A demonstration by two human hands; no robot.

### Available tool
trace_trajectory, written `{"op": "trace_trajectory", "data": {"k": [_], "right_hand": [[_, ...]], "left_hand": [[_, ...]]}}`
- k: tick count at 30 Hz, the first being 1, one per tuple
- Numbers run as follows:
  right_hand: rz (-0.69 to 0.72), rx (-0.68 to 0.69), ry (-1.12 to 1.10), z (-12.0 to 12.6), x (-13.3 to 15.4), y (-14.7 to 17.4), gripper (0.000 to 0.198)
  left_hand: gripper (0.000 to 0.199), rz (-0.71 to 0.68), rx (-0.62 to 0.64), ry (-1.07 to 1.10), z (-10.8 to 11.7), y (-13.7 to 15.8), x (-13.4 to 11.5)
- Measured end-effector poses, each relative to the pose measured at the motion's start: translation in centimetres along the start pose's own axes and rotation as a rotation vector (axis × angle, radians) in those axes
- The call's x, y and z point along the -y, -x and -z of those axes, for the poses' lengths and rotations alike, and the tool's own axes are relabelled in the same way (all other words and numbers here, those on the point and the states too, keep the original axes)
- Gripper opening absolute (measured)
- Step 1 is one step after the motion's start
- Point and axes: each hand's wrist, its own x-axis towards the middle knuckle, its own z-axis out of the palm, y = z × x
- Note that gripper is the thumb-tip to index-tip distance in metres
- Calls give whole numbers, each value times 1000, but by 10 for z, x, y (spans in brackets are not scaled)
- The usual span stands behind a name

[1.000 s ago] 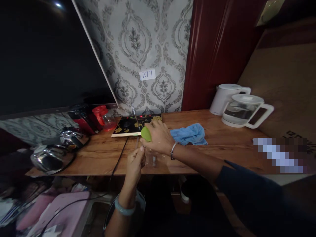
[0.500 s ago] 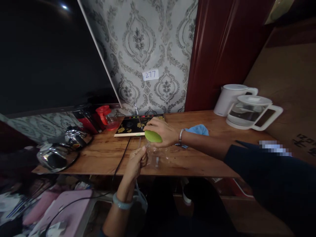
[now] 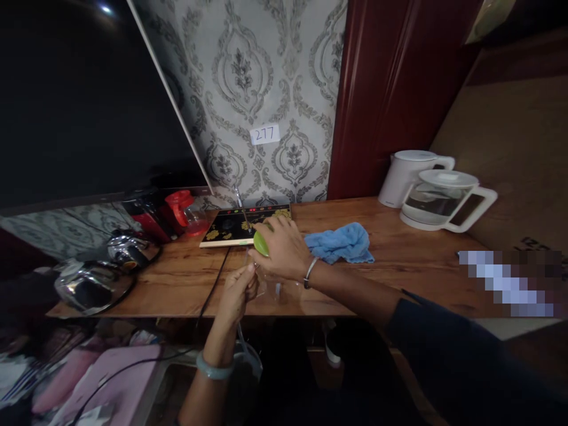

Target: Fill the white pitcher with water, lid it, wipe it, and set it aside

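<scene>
In the head view, my right hand point(image 3: 284, 248) is wrapped over a smooth, rounded bright-green object point(image 3: 261, 242); its kind cannot be made out. Just below and to the left, my left hand point(image 3: 239, 287) is closed in a pinch at the edge of what looks like a clear plastic bag point(image 3: 277, 290). The bag lies under my hands on the wooden table point(image 3: 164, 278) and is partly hidden by them. Behind the green object, a black cooktop panel point(image 3: 228, 225) with gold flowers and a thin metal spout point(image 3: 242, 207) stands close to my right fingers.
A crumpled blue cloth point(image 3: 344, 242) lies right of my right hand. Farther right are a white kettle point(image 3: 403, 177) and a glass jug point(image 3: 435, 204). At left stand shiny metal kettles point(image 3: 86, 284) and a red-lidded jug point(image 3: 186, 213). A black cable point(image 3: 215, 284) hangs over the table edge.
My right hand has turned with the green object, now covering more of it. It sits lower, uncovering the blue cloth. My left hand keeps its pinch. The view has shifted slightly.
</scene>
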Motion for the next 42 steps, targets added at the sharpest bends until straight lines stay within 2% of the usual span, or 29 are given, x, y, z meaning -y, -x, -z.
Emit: {"op": "trace_trajectory", "data": {"k": [2, 7, 9, 11, 15, 17, 18, 21, 24, 28, 33, 39, 42], "right_hand": [[75, -23, -32, -2, -6, -1, 46], [374, -17, -74, 5, -27, -3, 44], [397, -35, -109, 12, -36, -3, 42], [275, -166, -213, 15, -46, -2, 43], [-230, -601, -707, 1, -78, 10, 47], [-473, -703, -997, -18, -98, 24, 46], [-599, -713, -1122, -30, -106, 33, 46], [-894, -580, -1456, -68, -124, 65, 42], [-986, -531, -1596, -97, -132, 90, 34], [-989, -525, -1574, -115, -142, 97, 34], [-871, -595, -1283, -123, -165, 90, 34], [-835, -530, -1160, -140, -181, 94, 34], [-767, -487, -1014, -142, -181, 100, 34]], "left_hand": [[58, -2, 16, 2, -1, 1, 0], [57, -14, 24, 12, 1, 1, 1], [56, -19, 26, 17, 3, 0, 2], [56, -20, 28, 15, 4, -1, 3], [56, -32, 7, 0, 3, -1, 2], [56, -32, 3, -7, 2, 0, 1], [56, -28, 5, -10, 2, 0, 1], [55, -28, 8, -13, 1, 1, 0], [54, -45, 2, -15, 0, 1, 0], [53, -57, -19, -26, -2, 2, 1], [54, -82, -46, -39, -8, 3, 0], [55, -90, -67, -55, -13, 5, -1], [56, -94, -80, -53, -13, 5, 0]]}}
